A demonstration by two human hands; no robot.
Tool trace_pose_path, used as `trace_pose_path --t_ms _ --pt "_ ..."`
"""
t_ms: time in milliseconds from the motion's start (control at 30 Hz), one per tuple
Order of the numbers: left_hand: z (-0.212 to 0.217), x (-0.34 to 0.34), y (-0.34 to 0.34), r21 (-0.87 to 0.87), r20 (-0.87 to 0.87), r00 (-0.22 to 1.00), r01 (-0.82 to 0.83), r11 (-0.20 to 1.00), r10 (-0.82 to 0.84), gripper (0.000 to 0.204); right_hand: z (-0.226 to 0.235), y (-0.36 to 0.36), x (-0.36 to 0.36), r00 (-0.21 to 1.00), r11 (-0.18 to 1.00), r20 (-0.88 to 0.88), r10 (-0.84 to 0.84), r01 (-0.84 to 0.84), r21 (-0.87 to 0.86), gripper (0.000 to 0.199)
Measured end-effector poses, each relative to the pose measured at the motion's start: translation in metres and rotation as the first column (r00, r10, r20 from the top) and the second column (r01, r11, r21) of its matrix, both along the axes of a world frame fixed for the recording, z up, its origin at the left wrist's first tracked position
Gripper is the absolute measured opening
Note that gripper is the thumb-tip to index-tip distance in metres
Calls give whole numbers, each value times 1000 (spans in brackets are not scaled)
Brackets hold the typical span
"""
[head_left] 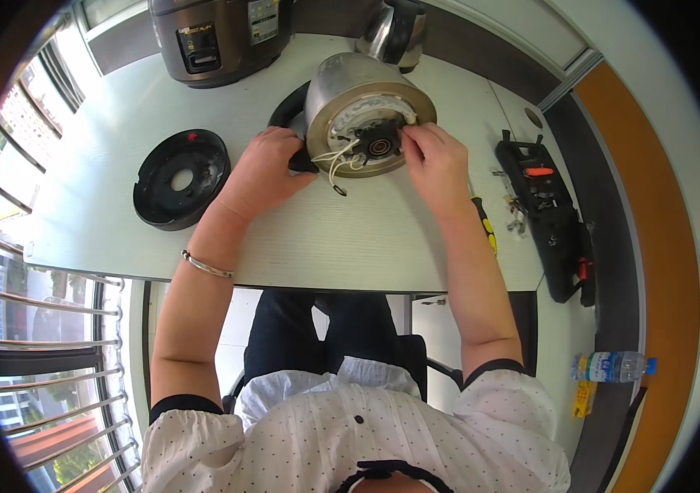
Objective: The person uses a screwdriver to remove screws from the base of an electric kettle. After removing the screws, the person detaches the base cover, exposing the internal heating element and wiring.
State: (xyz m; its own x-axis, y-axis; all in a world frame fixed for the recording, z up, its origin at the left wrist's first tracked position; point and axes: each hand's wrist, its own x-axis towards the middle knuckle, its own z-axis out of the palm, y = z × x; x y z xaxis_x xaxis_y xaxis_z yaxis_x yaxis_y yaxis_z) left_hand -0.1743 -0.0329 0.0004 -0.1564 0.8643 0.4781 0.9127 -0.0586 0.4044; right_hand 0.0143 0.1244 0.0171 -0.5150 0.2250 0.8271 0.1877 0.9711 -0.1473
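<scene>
Several things show only in part: the brown cooker (239, 41) is cut off by the upper edge, and the steel jug (409, 37) at the back is partly behind the metal kettle (346, 86). Beside the right forearm, the shaft of the yellow-and-black screwdriver (486, 226) is hard to make out. The kettle lies on the white table (325, 238), in front of the person, its underside facing them and pale wires (336, 156) hanging out. The 2 hands are apart. The left hand (270, 164) is closed around the kettle's black handle (288, 105), some fingers hidden. The right hand (436, 160) has thumb and fingertips nearly together at the black fitting (379, 146); whether they pinch anything, I cannot tell.
</scene>
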Motion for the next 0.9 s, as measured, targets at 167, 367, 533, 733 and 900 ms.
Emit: trace_pose_path --t_ms 167,367,533,733,900 --pt "-3 1 3 40 23 1000 -2 999 1 26 -7 -3 -1 994 992 -96 -46 34 -118 6" --pt "-2 1 4 48 6 1000 3 999 -4 27 -10 -4 -4 989 994 -116 -92 98 50 7" --pt "5 5 3 -5 45 999 0 1000 1 30 -9 -1 -3 998 994 -49 -41 45 95 8" --pt "3 0 4 15 28 999 32 999 -32 28 -3 -1 3 1000 995 23 7 -10 101 11" --pt "6 1 2 -4 33 999 12 1000 -12 30 -6 -1 3 996 998 -82 17 -21 -55 10"
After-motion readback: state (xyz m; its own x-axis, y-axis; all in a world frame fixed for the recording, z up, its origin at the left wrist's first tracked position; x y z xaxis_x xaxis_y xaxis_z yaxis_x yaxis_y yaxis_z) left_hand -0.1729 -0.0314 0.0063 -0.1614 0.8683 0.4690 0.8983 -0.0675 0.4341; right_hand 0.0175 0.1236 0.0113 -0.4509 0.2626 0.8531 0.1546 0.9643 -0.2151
